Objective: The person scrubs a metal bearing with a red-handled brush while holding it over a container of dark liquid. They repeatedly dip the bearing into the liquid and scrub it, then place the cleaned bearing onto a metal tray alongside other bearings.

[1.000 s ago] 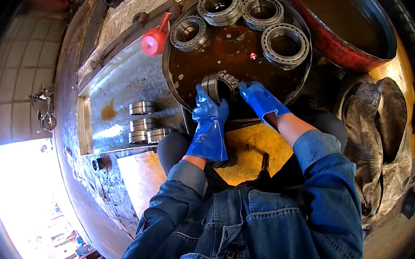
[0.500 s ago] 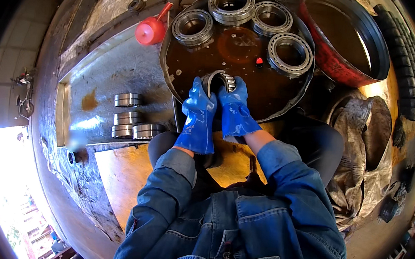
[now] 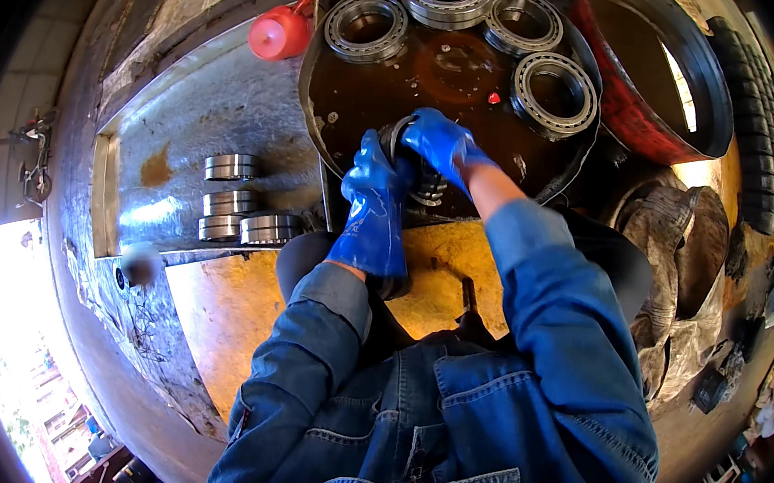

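Observation:
Over the near side of a round pan (image 3: pixel 314 148) of dark brown liquid, my two blue-gloved hands hold a steel bearing ring (image 3: pixel 397 136). My left hand (image 3: pixel 375 183) grips its left side, fingers closed round it. My right hand (image 3: pixel 439 141) bends over its top and right side, hiding much of it. Below the right glove, steel rollers (image 3: pixel 430 188) show near the pan's rim; whether they belong to the held ring I cannot tell. Several larger roller bearings, one a double-row bearing (image 3: pixel 555 94), sit in the liquid along the far side.
Left of the pan is a metal tray (image 3: pixel 165 201) with several clean bearing rings (image 3: pixel 270 229). A red dipper (image 3: pixel 279 33) lies by the pan's far left rim. A red-sided drum (image 3: pixel 621 110) stands far right, beside a dirty crumpled sack (image 3: pixel 680 258). A small red object (image 3: pixel 493 98) is in the pan.
My right hand has shifted from the ring's right side up over its top, with the forearm now slanting across. Rollers now show below that hand. The view has moved slightly.

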`<act>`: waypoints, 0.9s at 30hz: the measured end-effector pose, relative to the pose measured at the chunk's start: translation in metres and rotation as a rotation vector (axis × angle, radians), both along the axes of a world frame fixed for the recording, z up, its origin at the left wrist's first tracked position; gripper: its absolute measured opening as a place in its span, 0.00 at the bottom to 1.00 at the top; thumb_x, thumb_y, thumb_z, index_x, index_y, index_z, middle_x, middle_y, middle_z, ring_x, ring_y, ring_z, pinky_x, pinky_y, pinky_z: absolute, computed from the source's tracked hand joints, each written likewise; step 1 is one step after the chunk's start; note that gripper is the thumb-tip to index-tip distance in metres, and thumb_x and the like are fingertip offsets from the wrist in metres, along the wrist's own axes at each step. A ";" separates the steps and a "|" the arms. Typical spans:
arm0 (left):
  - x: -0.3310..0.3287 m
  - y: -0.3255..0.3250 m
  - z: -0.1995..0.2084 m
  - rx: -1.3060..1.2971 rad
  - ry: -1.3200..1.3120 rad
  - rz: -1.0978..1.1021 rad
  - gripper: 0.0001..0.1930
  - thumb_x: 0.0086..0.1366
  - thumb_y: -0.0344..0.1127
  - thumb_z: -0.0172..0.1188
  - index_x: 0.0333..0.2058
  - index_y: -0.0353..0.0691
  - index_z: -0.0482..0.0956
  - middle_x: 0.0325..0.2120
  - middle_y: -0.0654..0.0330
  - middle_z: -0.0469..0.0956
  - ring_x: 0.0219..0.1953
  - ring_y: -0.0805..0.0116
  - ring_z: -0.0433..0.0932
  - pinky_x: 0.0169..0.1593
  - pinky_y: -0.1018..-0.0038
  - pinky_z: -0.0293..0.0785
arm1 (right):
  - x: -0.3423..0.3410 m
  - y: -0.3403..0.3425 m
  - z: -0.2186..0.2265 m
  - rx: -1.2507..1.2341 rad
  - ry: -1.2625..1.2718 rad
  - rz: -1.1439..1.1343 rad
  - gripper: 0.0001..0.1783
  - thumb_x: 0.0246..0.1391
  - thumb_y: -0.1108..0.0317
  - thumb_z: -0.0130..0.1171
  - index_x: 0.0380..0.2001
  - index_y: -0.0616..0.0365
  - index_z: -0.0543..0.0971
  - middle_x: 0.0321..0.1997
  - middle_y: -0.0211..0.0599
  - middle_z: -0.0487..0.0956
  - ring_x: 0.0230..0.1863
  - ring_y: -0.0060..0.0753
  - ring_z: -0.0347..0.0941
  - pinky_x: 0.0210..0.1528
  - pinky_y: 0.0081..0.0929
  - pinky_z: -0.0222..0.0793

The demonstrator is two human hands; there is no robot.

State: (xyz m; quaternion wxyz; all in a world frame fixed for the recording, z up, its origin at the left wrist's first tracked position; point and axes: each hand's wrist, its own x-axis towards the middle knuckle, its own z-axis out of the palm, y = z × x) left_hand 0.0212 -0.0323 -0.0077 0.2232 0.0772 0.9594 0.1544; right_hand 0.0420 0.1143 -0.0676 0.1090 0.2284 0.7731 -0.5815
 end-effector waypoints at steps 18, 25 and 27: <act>-0.003 0.006 -0.015 -0.046 0.017 -0.114 0.43 0.68 0.54 0.61 0.75 0.46 0.54 0.63 0.47 0.75 0.59 0.49 0.82 0.59 0.55 0.80 | 0.027 0.000 -0.037 -0.012 0.154 -0.258 0.36 0.59 0.56 0.63 0.67 0.63 0.71 0.59 0.56 0.81 0.59 0.50 0.79 0.64 0.39 0.73; 0.001 -0.011 0.007 -0.030 -0.055 -0.042 0.41 0.68 0.53 0.61 0.75 0.46 0.57 0.62 0.46 0.76 0.58 0.49 0.82 0.59 0.54 0.79 | 0.042 -0.032 0.050 0.368 -0.282 -0.096 0.46 0.59 0.48 0.66 0.74 0.58 0.62 0.64 0.60 0.78 0.66 0.58 0.75 0.71 0.43 0.70; 0.000 -0.002 0.009 -0.006 -0.037 -0.068 0.43 0.67 0.55 0.61 0.75 0.46 0.56 0.62 0.47 0.76 0.59 0.49 0.82 0.60 0.54 0.78 | 0.016 -0.001 0.026 0.172 -0.083 -0.051 0.34 0.60 0.53 0.64 0.64 0.62 0.74 0.58 0.56 0.83 0.56 0.49 0.82 0.61 0.41 0.75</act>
